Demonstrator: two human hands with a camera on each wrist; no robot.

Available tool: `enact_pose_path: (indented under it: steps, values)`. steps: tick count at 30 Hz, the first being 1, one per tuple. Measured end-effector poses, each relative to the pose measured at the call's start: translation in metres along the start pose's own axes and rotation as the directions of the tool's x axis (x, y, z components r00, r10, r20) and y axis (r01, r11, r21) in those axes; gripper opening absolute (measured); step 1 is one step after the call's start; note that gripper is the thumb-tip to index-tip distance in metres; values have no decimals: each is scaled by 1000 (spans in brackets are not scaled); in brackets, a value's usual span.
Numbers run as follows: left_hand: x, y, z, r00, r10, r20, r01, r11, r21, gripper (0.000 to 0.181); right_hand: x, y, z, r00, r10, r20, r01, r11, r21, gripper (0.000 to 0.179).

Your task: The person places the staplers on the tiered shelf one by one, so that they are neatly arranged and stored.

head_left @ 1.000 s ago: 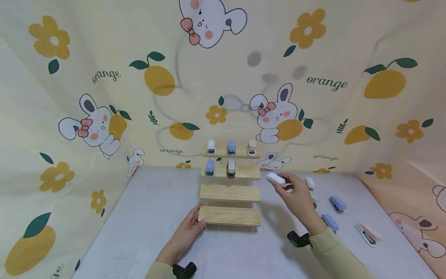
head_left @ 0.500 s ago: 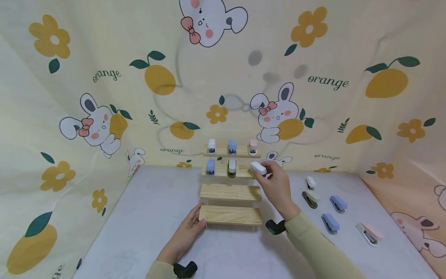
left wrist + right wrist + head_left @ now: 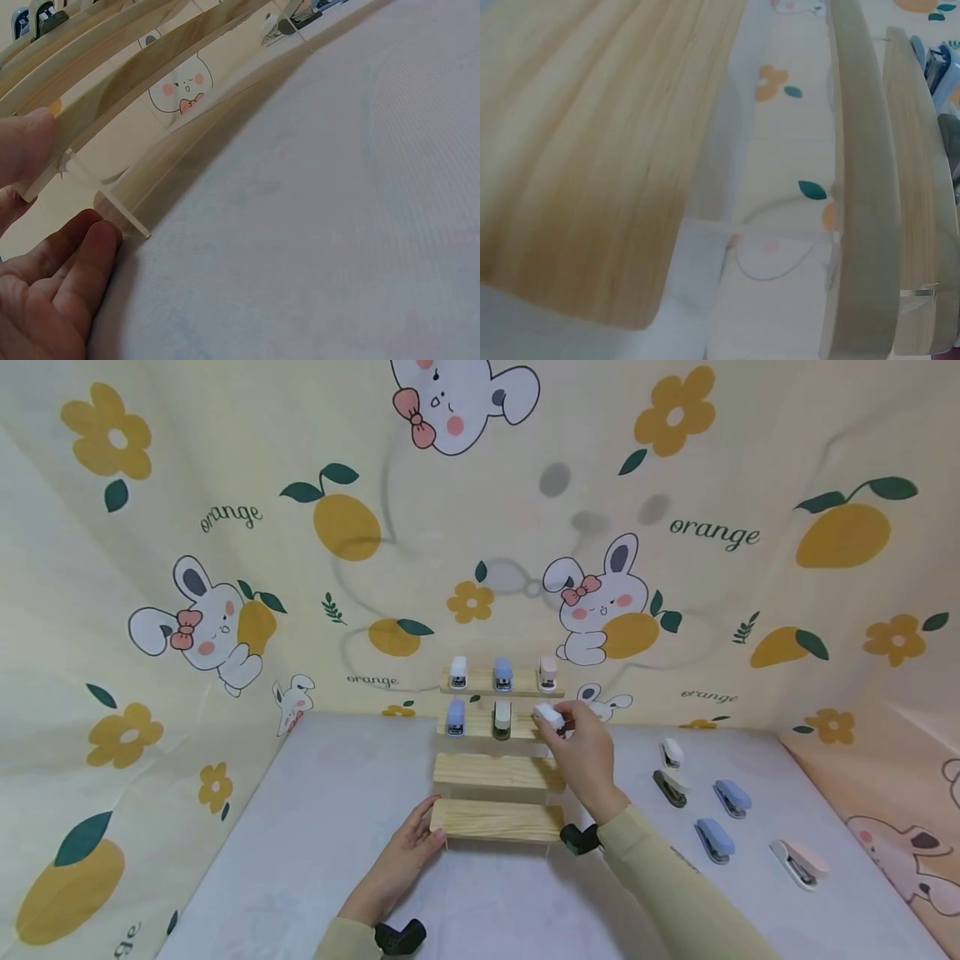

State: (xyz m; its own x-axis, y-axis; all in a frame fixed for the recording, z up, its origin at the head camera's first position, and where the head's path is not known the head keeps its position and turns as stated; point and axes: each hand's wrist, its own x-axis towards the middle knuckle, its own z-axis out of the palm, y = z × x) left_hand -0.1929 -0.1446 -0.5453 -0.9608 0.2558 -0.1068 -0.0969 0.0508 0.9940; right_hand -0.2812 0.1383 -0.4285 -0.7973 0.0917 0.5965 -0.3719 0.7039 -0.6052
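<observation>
My right hand (image 3: 588, 764) pinches a small white stapler (image 3: 549, 717) at the right end of the second-from-top shelf of a wooden tiered stand (image 3: 498, 821). Left of it on that shelf are a blue stapler (image 3: 456, 717) and a white-and-olive stapler (image 3: 502, 720). The top shelf bears a white stapler (image 3: 458, 672), a blue one and a pink stapler (image 3: 548, 674). My left hand (image 3: 405, 852) grips the left end of the lowest shelf; in the left wrist view its thumb (image 3: 30, 142) lies against the board, fingers beside the thin leg (image 3: 112, 196).
Several staplers lie on the table at the right: a white one (image 3: 672, 752), an olive-based one (image 3: 670, 787), two blue ones, one nearer (image 3: 715, 841), and a pink one (image 3: 800, 864). A patterned cloth (image 3: 420, 593) hangs behind the stand. The two lower shelves are bare wood.
My right hand has carried the white stapler leftward from beside the stand to the second-from-top shelf. The left hand stays on the lowest shelf.
</observation>
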Motion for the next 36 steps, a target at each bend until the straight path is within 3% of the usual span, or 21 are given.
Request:
enact_pose_path:
  steps: [4, 9, 17, 28, 36]
  values:
    - [0, 0, -1, 1000, 6, 7, -6, 1000, -2, 70, 0, -1, 0, 1000, 17, 23, -17, 1000, -15, 32]
    - [0, -1, -2, 1000, 8, 10, -8, 1000, -11, 70, -2, -2, -4, 992, 28, 119, -24, 999, -35, 42]
    - [1, 0, -1, 1000, 7, 13, -7, 1000, -19, 70, -8, 6, -15, 963, -118, 243, 127, 992, -20, 55]
    - [0, 1, -1, 1000, -14, 3, 14, 1000, -11, 72, -11, 5, -11, 956, -199, 215, 228, 966, -123, 52]
    - [-1, 2, -1, 1000, -3, 7, 3, 1000, -14, 70, -13, 5, -9, 963, -193, 187, 223, 963, -153, 56]
